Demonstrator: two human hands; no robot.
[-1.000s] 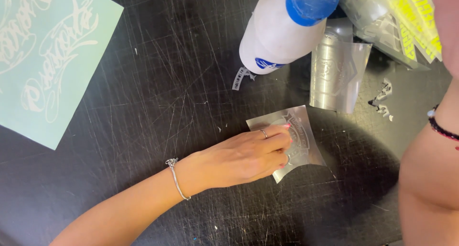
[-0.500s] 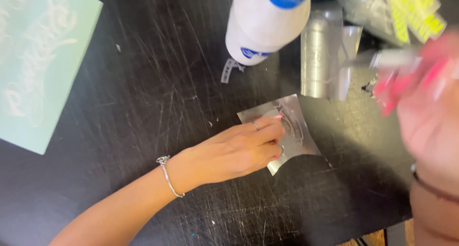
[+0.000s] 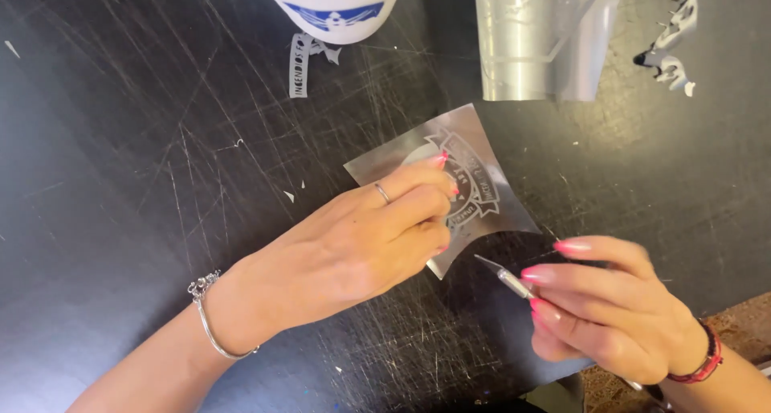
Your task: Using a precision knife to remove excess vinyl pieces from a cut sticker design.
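Left hand (image 3: 353,248): fingers flat, pressing the silver vinyl decal (image 3: 474,184) onto the scratched black table (image 3: 120,180).
Right hand (image 3: 614,312): pinched around a craft knife (image 3: 502,275), blade tip at the decal's lower edge.
Containers: white bottle (image 3: 333,3), contents unseen; silver vinyl roll (image 3: 538,35).

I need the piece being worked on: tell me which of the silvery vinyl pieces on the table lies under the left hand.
The flat silvery sheet with the cut emblem, mid-table, pinned by the left hand. The curled piece and the scraps lie untouched at the far edge.

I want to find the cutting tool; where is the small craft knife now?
In the head view, the craft knife is at lower right, held in the right hand, its blade tip pointing at the silver decal sheet.
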